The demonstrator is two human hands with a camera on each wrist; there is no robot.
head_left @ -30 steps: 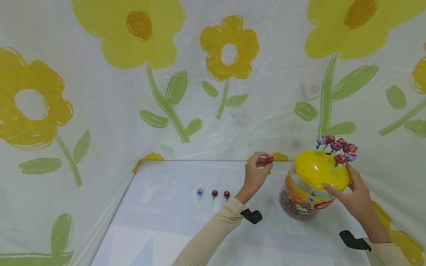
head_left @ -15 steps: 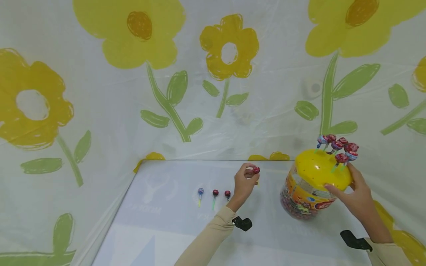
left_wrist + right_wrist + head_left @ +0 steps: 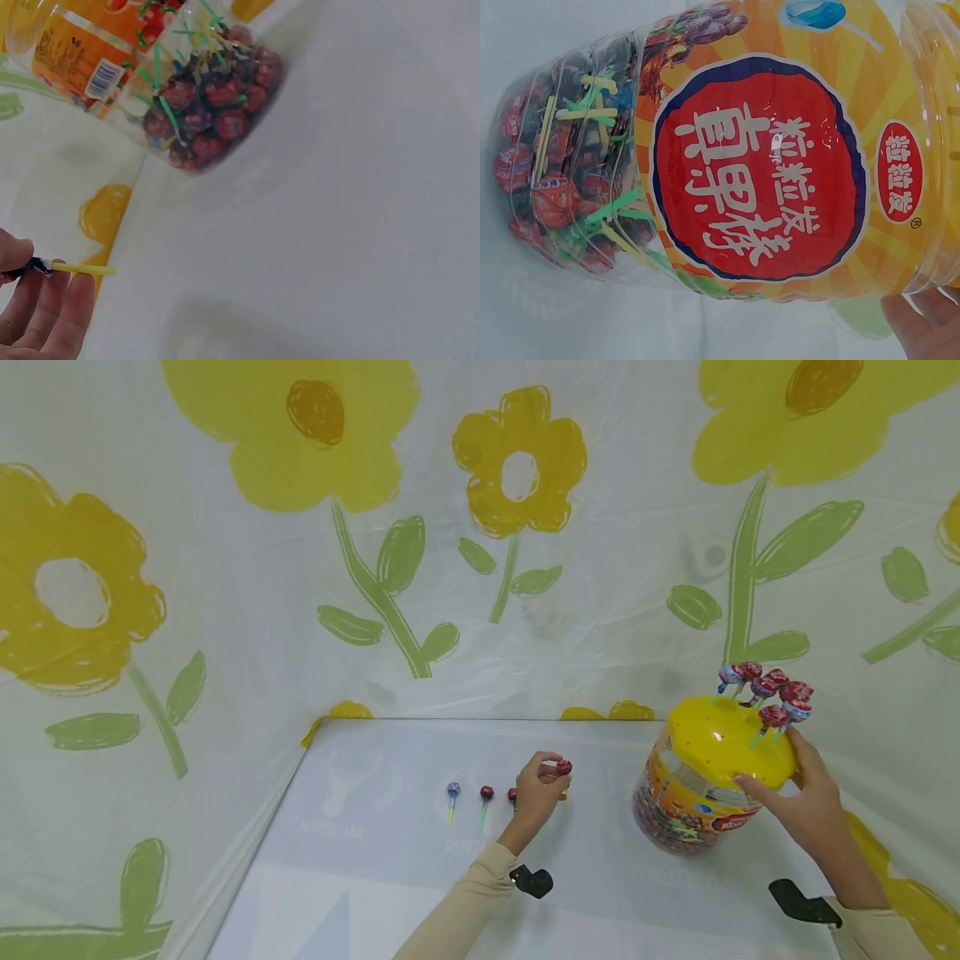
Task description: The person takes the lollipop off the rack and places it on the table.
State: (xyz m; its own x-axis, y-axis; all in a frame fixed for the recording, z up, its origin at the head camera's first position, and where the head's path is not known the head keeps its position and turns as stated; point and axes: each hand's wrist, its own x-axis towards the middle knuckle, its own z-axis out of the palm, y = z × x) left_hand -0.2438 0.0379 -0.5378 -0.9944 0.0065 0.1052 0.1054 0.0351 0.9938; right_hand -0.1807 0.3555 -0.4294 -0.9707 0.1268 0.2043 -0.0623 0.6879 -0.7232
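Observation:
Between thumb and fingers my left hand (image 3: 538,789) pinches a red-wrapped lollipop (image 3: 564,767); its yellow stick (image 3: 84,268) points away from the fingers in the left wrist view. My right hand (image 3: 806,806) grips the yellow lid (image 3: 720,739) of a clear plastic jar (image 3: 693,806) at its right side. Several wrapped lollipops (image 3: 772,714) stand upright in the lid, sticks down. Through the jar's wall show many more lollipops (image 3: 555,199). On the table to the left lie a blue lollipop (image 3: 453,790), a dark red lollipop (image 3: 487,793) and another red lollipop (image 3: 512,795), partly hidden by my left hand.
The white table (image 3: 360,852) carries faint printed marks. Behind it hangs a white curtain (image 3: 615,577) with large yellow flowers and green stems, meeting the table's back edge.
My left hand has moved left and toward me with the lollipop, away from the jar and nearer the row on the table. My right hand has stayed on the lid.

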